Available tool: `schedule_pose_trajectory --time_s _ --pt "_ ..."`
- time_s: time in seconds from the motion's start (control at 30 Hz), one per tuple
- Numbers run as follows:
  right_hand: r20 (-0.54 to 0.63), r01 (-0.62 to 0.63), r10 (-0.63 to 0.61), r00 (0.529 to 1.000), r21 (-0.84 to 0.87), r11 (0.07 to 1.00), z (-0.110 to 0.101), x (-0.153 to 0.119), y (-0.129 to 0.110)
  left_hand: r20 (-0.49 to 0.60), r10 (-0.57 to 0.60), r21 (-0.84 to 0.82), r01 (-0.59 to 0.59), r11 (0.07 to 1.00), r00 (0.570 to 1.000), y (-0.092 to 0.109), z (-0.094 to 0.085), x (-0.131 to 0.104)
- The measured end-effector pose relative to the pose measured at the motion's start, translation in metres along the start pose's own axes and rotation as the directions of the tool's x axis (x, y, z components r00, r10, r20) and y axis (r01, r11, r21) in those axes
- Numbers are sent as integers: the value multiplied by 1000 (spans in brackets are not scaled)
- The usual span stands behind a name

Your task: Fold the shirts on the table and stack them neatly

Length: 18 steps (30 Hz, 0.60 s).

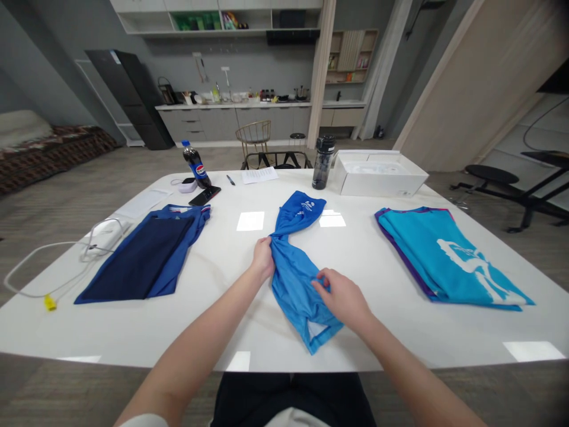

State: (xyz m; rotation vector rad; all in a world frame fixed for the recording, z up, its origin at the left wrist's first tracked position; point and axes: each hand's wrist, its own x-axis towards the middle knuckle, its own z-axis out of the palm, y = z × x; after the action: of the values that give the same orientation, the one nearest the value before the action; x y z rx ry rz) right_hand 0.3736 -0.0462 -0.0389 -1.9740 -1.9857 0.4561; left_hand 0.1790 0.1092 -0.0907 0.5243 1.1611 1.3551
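A blue printed cloth [296, 270] lies in front of me, tapering to a twisted, bunched waist with white lettering on its far end. Its near end is wrinkled, and a pale lining shows at the opening. My left hand [263, 258] is closed on the cloth's narrow waist from the left. My right hand [340, 290] hovers at the right edge of the near half, fingers bent and a gap between thumb and forefinger. Whether its fingertips touch the fabric is hard to tell.
Folded navy and blue clothes [149, 255] lie on the left, beside a white power strip [104, 237] and cable. Folded turquoise clothing [444, 255] lies right. Behind stand a cola bottle [195, 165], phone [205, 196], dark drinking bottle [323, 163] and white box [380, 178] on the white table [213, 332].
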Motion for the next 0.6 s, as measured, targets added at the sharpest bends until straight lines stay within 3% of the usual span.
schedule_pose_trajectory --time_s 0.1,0.17,0.2,0.27,0.3,0.33,0.37,0.4,0.43,0.53,0.6 --pt "22 -20 20 1000 15 1000 -1 39 -1 -32 1 197 5 980 999 12 -35 0" --pt "31 -21 21 999 3 1000 4 64 0 -4 213 485 -184 855 977 23 -46 -5" --pt "32 -21 21 999 -7 1000 8 74 0 86 358 629 -329 704 930 27 -46 -7" --pt "33 -22 23 999 -36 999 17 89 2 424 517 749 -609 262 743 33 -34 -10" --pt "38 -29 31 999 -52 998 22 95 3 594 490 710 -702 55 638 34 -22 -8" --pt "48 -34 37 998 -68 997 25 99 5 718 416 644 -760 -93 558 33 -8 -5" --pt "62 -38 43 997 -82 996 27 103 6 791 329 588 -789 -176 516 30 7 0" --pt "80 -41 48 996 -94 995 28 106 8 814 262 571 -797 -196 519 27 22 7" --pt "100 -43 53 994 -103 994 27 108 9 802 216 593 -787 -172 557 22 37 16" --pt "137 -53 70 988 -130 990 23 112 12 695 157 714 -700 -29 702 10 70 45" --pt "141 -63 84 987 -147 987 21 113 11 624 201 756 -648 87 755 9 79 62"
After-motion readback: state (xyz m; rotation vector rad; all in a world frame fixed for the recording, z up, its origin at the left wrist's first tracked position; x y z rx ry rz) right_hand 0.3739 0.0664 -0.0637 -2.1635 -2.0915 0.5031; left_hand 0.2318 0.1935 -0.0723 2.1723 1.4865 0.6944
